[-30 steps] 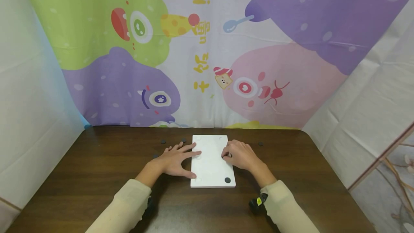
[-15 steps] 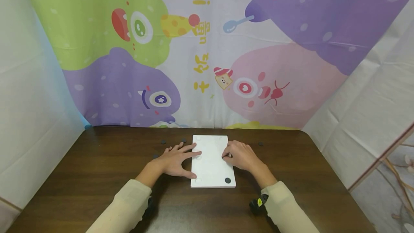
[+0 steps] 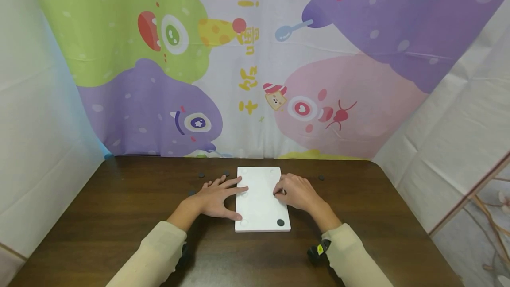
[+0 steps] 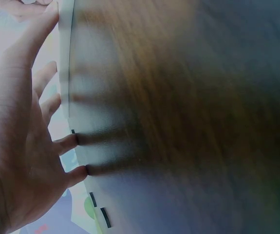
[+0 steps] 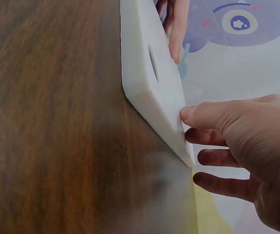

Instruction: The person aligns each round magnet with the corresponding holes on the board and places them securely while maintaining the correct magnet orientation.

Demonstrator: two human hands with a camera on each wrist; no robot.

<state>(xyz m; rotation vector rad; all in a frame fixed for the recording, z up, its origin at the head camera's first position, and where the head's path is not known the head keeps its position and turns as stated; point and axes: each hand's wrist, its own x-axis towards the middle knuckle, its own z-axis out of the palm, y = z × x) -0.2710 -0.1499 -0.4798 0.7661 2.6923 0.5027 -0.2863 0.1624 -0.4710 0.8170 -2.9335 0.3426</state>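
- On wood-grain table [image 3: 223,260], dark brown, slightly glossy: white board [image 3: 263,205], flat rect. slab, smooth, w/ thick softened edges & shallow round recesses along L side and in far R corner.
- Seated in near R corner: dark disc [image 3: 280,223], thin, round.
- Scattered on wood past L hand [image 3: 215,198]: three loose discs [image 3: 201,175], one partly hidden; off to far R, beyond R hand [image 3: 296,191], a lone disc [image 3: 321,177].
- L grip: fingers spread, thumb + two fingertips on board's L margin, other two down on wood.
- R grip: pinching small dark piece [image 3: 274,194] by board's R edge, about midway; mostly hidden, can't tell full shape.
- Room: open wood on both sides & betw. near edge and person; past far edge, narrow strip, then printed cloth [image 3: 227,114].
- Lying approx. mid-table, long axis near-to-far, short end facing person.
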